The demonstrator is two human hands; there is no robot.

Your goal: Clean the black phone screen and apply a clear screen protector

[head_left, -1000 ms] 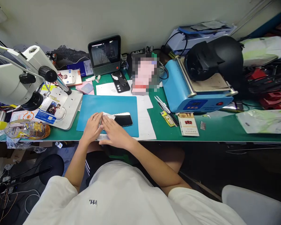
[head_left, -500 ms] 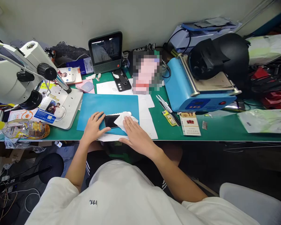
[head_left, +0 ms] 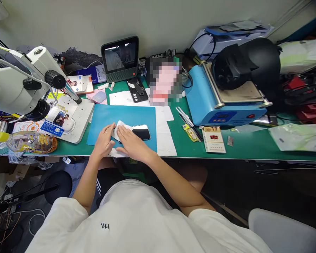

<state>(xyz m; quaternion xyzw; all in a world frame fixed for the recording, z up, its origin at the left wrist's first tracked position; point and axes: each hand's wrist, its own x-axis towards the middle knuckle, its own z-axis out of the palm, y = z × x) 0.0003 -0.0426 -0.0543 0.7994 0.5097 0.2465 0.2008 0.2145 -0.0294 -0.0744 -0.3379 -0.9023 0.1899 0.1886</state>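
Observation:
A smartphone [head_left: 141, 132] with a dark glossy screen lies on the blue mat [head_left: 137, 113] in front of me. My right hand [head_left: 130, 141] is laid over a white tissue [head_left: 120, 124], fingers stretched and pressing it onto the left part of the phone. At the phone's left end is my left hand [head_left: 104, 142], its thumb apart from its fingers; whether it touches the phone is hidden. A ring shows on that hand. The tissue and my fingers cover the phone's left end. White paper [head_left: 167, 140] lies partly under the mat.
To the left stand a microscope [head_left: 13, 88] and a lying plastic bottle [head_left: 28, 143]. Behind the mat are a smart display [head_left: 121, 58] and a black phone back cover [head_left: 137, 90]. On the right are tweezers [head_left: 184, 116], a cigarette pack [head_left: 214, 140] and a blue machine [head_left: 208, 102].
My right hand slid the tissue right along the phone to its far end, then back left beside my left hand. The phone's right part shows again. My left hand has stayed at the left end.

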